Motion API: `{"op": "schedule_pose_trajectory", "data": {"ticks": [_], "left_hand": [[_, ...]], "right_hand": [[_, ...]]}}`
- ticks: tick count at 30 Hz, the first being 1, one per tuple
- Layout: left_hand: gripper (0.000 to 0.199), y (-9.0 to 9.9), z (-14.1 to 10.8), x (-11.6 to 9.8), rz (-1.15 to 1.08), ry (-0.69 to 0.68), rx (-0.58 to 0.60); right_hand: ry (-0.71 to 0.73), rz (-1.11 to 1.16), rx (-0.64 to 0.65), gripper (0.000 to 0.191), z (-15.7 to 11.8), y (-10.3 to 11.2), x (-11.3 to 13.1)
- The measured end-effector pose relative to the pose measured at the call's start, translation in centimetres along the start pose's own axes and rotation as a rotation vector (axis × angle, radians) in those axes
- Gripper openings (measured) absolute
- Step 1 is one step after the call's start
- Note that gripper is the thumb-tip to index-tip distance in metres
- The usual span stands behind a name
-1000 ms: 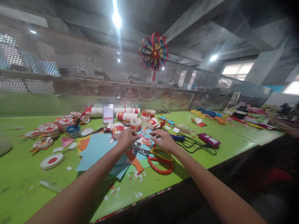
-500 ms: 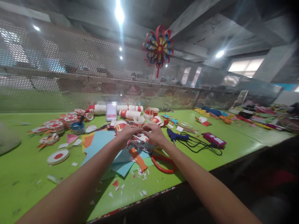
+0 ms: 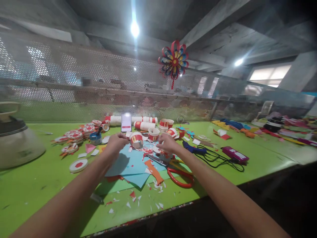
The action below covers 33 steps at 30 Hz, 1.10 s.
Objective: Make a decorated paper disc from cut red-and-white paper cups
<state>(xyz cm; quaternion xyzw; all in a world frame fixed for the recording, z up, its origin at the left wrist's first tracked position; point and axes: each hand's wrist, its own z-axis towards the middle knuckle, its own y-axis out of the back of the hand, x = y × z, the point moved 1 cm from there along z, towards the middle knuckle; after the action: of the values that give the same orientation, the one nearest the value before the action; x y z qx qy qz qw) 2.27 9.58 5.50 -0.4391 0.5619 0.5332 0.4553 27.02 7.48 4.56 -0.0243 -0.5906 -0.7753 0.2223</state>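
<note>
My left hand (image 3: 118, 143) hovers over the left part of the blue paper (image 3: 121, 165), beside a red-and-white paper cup (image 3: 136, 140) lying tipped. Its fingers are closed together, and what they hold, if anything, is too small to make out. Above the paper's right side, my right hand (image 3: 167, 144) has its fingers curled in a pinch; their contents cannot be made out. Another paper cup (image 3: 154, 134) stands between the hands, farther back. Red-handled scissors (image 3: 180, 178) lie below my right hand, next to an orange paper strip (image 3: 154, 172).
A blue glue gun (image 3: 194, 148) with black cable and a purple box (image 3: 234, 155) lie right. Decorated discs (image 3: 74, 135), a blue jar (image 3: 95, 138) and a phone (image 3: 126, 123) are left and behind. A kettle-like vessel (image 3: 19, 145) stands far left. Paper scraps litter the front.
My hands were together over the blue paper and have come apart, the left one moving left. The scissors and cup between them show more fully. The camera view has shifted left and up.
</note>
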Motion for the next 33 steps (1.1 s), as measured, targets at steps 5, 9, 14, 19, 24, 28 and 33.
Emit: {"op": "schedule_pose_trajectory", "data": {"ticks": [5, 9, 14, 19, 24, 28, 33], "left_hand": [[0.03, 0.5, -0.6, 1.1, 0.059, -0.037, 0.097], [0.025, 2.6, -0.9, 1.8, 0.184, -0.053, 0.115], [0.017, 5.9, -0.9, 2.8, 0.48, -0.085, -0.035], [0.032, 6.4, -1.3, 3.9, 0.664, -0.17, -0.065], [0.045, 6.2, -1.2, 4.6, 0.775, -0.217, -0.067], [0.048, 6.2, -1.3, 4.8, 0.851, -0.223, -0.061], [0.049, 6.0, -1.7, 5.1, 0.894, -0.24, -0.056]], "right_hand": [[-0.047, -0.031, 0.019, 0.026, 1.9, 0.5, 1.8], [-0.041, -0.007, 0.004, 0.027, 5.3, -0.2, 4.3], [0.009, 0.051, 0.073, 0.029, 8.7, -2.5, 7.1], [-0.002, 0.143, 0.064, 0.027, 7.4, -2.4, 6.9], [-0.038, 0.23, -0.115, 0.026, 6.0, 2.9, 2.6], [-0.1, 0.162, -0.208, 0.028, 7.0, 5.2, -0.6], [-0.096, 0.001, -0.155, 0.027, 7.8, 2.6, -1.5]]}}
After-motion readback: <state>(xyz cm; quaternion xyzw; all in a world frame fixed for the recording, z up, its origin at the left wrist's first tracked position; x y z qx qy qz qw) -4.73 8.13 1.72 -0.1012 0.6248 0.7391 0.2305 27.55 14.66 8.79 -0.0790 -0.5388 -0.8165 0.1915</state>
